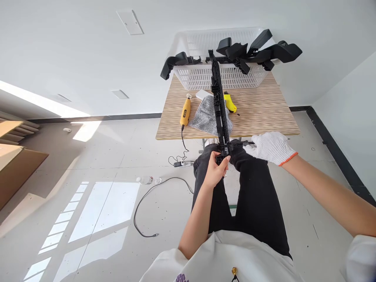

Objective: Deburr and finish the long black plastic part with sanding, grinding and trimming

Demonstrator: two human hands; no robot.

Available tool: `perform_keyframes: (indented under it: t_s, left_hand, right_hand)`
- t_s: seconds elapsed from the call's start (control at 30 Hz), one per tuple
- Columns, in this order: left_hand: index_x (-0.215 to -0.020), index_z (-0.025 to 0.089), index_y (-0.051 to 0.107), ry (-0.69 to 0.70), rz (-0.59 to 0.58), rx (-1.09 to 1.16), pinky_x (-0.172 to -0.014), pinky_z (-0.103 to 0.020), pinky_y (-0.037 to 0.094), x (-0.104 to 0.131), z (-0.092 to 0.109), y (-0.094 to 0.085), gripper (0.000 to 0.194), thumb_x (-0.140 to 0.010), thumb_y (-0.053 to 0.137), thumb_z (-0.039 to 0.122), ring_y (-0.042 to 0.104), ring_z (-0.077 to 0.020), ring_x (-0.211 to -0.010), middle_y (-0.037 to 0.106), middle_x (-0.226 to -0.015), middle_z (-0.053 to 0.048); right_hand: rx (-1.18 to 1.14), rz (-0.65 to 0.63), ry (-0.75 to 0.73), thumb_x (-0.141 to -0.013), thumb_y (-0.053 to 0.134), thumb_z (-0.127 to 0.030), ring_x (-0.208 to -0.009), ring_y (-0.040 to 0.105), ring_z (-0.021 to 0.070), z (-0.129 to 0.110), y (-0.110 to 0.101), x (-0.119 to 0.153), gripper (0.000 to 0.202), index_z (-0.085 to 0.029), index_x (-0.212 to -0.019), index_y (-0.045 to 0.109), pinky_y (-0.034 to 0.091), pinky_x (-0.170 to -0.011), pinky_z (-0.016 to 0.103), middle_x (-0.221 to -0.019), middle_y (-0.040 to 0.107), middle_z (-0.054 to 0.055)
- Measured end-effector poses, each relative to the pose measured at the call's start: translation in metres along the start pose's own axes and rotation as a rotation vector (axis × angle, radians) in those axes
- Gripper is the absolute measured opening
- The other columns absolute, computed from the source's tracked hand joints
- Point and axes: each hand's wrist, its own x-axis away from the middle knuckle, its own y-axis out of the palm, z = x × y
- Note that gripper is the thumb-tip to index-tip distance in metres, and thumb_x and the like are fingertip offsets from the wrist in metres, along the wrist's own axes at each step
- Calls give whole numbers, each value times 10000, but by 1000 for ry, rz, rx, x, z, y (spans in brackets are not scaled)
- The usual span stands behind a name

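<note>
A long black plastic part (217, 96) reaches from my lap across the table edge up to the white basket. My bare left hand (216, 167) is closed around its near end, with thumb and fingers on either side. My right hand (268, 147), in a white knitted glove with an orange cuff, is closed on a thin dark tool, whose tip points left and meets the part just above my left hand. The grey cloth (205, 116) lies beneath the part on the table.
On the wooden table (261, 109) are a yellow rotary tool (185, 111), a yellow-handled item (230, 103) and a white basket (199, 78) with black parts across it. A cable (136, 213), bottles and a power strip lie on the floor; cardboard (17, 168) stands left.
</note>
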Motion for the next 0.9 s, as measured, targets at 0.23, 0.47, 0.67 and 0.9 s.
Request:
perform_keyframes:
  t_s: [0.23,0.47,0.67,0.9]
  left_hand:
    - [-960,267,331,2,-7,1,-429,-188,327,-2,-1,0,497,-850,737,532,373,-54,-404,521,-553,133]
    - [-979,266,331,-4,3,6,-435,-186,321,-1,0,0,502,-848,739,526,367,-51,-407,501,-546,136]
    - [-980,264,335,2,3,5,-430,-183,326,-2,-3,0,481,-863,727,517,367,-49,-398,496,-542,140]
    - [-970,262,335,18,-30,4,-430,-183,343,-3,-4,0,460,-882,712,510,373,-49,-405,520,-563,132]
  right_hand:
    - [-23,5,12,-928,331,-541,-757,710,394,0,1,0,614,-116,-949,774,361,-579,347,-684,703,182]
    - [-7,70,12,-948,335,-536,-722,703,365,1,7,2,576,-131,-891,741,293,-563,332,-663,688,162]
    - [-395,145,238,-936,414,-652,-648,627,265,17,5,-4,517,-199,-847,646,300,-545,320,-688,659,104]
    - [-1298,129,268,-842,685,-421,-601,565,155,50,10,-33,226,-254,-902,545,465,-527,293,-791,624,27]
